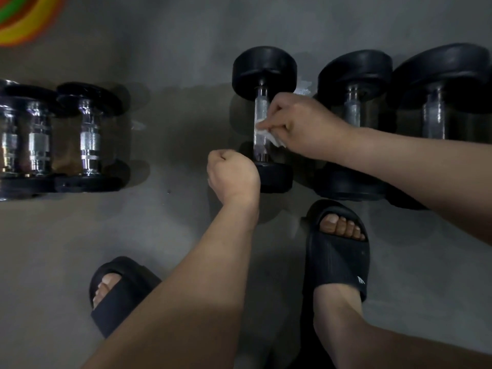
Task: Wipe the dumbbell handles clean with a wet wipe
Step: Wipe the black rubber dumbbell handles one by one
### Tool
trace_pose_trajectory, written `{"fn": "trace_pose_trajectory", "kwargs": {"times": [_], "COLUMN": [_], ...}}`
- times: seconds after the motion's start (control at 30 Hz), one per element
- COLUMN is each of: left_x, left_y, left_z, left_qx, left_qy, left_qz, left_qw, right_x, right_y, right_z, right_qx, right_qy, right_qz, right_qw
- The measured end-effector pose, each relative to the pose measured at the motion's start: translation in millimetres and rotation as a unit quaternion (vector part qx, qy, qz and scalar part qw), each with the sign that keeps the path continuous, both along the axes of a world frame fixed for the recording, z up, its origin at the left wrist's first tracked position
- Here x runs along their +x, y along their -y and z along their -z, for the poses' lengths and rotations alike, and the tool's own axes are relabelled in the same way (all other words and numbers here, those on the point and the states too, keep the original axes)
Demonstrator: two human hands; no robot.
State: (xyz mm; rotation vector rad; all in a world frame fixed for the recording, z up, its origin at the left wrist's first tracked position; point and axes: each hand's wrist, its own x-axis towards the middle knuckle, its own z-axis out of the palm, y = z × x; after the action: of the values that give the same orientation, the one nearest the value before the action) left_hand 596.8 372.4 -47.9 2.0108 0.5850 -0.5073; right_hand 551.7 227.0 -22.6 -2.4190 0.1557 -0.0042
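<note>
Against the handle, right grip pinches wipe.

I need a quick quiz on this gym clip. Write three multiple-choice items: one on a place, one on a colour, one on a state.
1. Where is the wet wipe? A: on the floor. B: pressed on a dumbbell handle. C: under a slipper.
2. What colour are the slippers? A: black. B: white. C: red.
3. How is the left hand? A: flat on the floor. B: curled in a fist. C: holding the wipe.
Answers: 1 B, the right hand pinches it against the handle; 2 A, both are black; 3 B, its fingers are curled and hold nothing visible.
</note>
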Motion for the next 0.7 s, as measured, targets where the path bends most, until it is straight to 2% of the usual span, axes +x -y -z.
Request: {"fn": "trace_pose_trajectory", "kwargs": {"times": [0.07,0.2,0.27,0.37,0.43,0.53,0.6,0.67,0.7], "left_x": [0.3,0.1,-1.5,-4.1,-6.1,-8.6,-9.8,-11.4,-12.2], "left_y": [-0.6,-0.3,0.8,2.9,4.7,6.1,6.5,7.2,7.7], "left_z": [0.1,-1.1,-2.5,-4.1,-6.2,-9.2,-10.1,-11.0,-11.5], "left_qx": [-0.002,0.003,0.012,0.028,0.036,0.044,0.047,0.047,0.048], "left_qy": [0.007,0.01,0.014,0.022,0.023,0.026,0.027,0.03,0.032], "left_qz": [-0.003,-0.002,0.004,0.01,0.016,0.025,0.026,0.023,0.023], "left_qw": [1.0,1.0,1.0,0.999,0.999,0.998,0.998,0.998,0.998], "right_x": [-3.8,-8.2,3.0,18.1,15.2,-3.6,-8.5,0.5,7.0], "right_y": [-5.2,-7.6,1.4,7.9,3.7,-3.0,-2.4,3.6,6.4], "right_z": [2.9,-3.9,-6.1,-2.5,2.0,3.3,-0.4,2.2,3.5], "right_qx": [0.0,-0.012,-0.019,-0.06,-0.048,-0.002,-0.009,-0.019,-0.023], "right_qy": [0.012,-0.016,-0.017,-0.023,-0.003,-0.001,-0.013,-0.011,-0.012], "right_qz": [-0.014,-0.118,-0.084,0.017,0.044,-0.034,-0.09,-0.069,-0.018], "right_qw": [1.0,0.993,0.996,0.998,0.998,0.999,0.996,0.997,0.999]}}
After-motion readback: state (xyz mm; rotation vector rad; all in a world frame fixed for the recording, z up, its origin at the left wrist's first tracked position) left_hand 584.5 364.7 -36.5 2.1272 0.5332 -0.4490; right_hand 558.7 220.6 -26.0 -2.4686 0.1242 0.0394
